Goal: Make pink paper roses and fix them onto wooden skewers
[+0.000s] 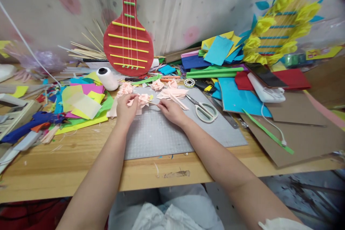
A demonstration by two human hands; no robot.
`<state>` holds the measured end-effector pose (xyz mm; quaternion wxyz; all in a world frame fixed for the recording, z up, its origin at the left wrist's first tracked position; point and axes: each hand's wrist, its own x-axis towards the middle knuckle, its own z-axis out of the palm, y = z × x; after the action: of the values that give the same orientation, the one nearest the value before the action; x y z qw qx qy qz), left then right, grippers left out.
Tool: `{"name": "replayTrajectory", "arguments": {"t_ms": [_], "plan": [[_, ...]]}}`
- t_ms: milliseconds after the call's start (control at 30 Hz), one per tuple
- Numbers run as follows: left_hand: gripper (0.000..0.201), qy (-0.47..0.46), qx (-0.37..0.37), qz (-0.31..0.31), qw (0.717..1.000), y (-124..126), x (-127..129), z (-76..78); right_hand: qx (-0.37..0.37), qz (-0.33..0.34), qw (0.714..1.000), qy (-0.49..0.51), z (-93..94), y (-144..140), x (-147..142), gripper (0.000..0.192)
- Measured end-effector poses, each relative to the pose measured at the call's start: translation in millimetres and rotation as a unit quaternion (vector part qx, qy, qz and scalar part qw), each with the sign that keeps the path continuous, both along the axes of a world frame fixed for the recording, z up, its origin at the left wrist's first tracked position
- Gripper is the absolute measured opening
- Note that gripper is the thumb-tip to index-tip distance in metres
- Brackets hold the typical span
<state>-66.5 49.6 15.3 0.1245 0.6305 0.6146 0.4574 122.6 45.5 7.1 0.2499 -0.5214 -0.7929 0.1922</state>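
Scissors [205, 110] on grey cutting mat [172, 133], white thread spool [107, 78] back left, red paper guitar [128, 43] against curtain, blue glue gun [29, 124] at table [67, 165] left, cardboard sheet [302, 133] right.

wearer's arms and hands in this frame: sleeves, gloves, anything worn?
Both forearms are bare from wrist to frame edge: no sleeves, gloves, watch or rings visible on the left hand or right hand. A bit of white cloth shows by the right arm at the bottom edge.

One head cam only, worn by the person, facing fwd and down over the counter [81, 165] edge toward the curtain [188, 3] at the back. Close range; forearms run up from bottom of frame.
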Motion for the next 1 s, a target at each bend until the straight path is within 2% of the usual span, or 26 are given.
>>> {"name": "replayTrajectory", "arguments": {"t_ms": [133, 233, 433, 633, 1000], "plan": [[0.018, 0.053, -0.031, -0.063, 0.996, 1, -3, -0.1, 0.003, 0.004, 1.000, -0.003, 1.5, 2, 5, 0.023], [0.017, 0.109, -0.002, -0.089, 0.990, 0, -2, -1.4, 0.001, 0.008, 1.000, 0.001, 2.3, 3, 7, 0.023], [0.011, 0.114, 0.027, -0.049, 0.992, 4, -8, -6.2, 0.007, 0.033, 0.999, -0.003, 2.2, 4, 9, 0.020], [0.012, 0.182, 0.048, -0.114, 0.976, 6, -11, -9.0, 0.007, 0.036, 0.999, -0.010, 1.4, 5, 11, 0.020], [0.013, 0.228, 0.039, -0.110, 0.967, 7, -12, -10.0, 0.001, 0.043, 0.998, -0.051, 1.7, 6, 12, 0.027]]}}
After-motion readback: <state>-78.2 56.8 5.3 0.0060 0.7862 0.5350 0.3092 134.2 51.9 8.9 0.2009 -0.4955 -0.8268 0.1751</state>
